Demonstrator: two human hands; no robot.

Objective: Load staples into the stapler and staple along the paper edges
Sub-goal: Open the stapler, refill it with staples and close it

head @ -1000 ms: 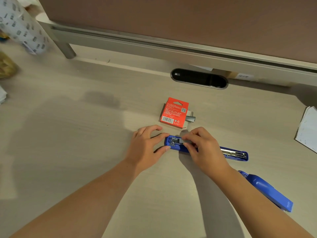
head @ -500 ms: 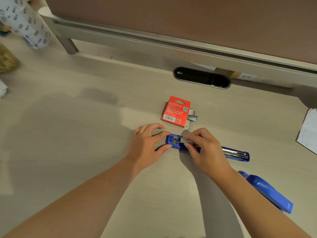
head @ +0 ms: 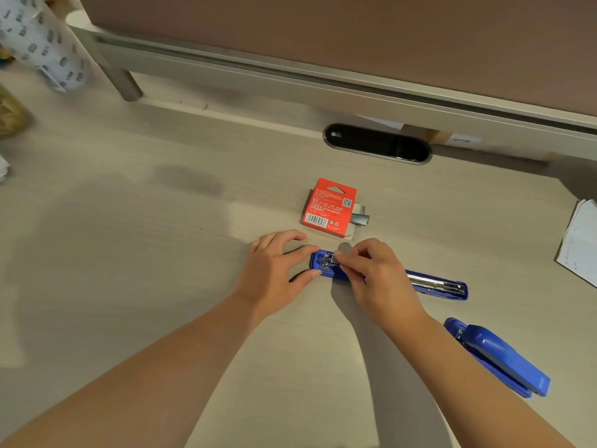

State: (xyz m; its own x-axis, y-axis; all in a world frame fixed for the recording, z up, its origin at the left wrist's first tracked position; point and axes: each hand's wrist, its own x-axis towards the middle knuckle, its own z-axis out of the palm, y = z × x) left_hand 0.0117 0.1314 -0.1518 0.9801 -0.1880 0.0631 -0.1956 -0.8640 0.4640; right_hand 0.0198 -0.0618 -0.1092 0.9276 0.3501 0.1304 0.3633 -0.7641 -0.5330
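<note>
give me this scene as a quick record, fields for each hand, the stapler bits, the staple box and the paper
left hand: thumb and forefinger steady the left end of the blue staple tray
right hand: fingertips pinch a small grey staple strip over the tray's left end
staple tray: long, blue, flat on the desk, metal rail showing at its right end
stapler body: blue, lying apart near the right forearm
staple box: red, behind the hands, open, staples poking out its right side
paper: at the desk's right edge, untouched
stage: loading staples, no stapling yet
</note>
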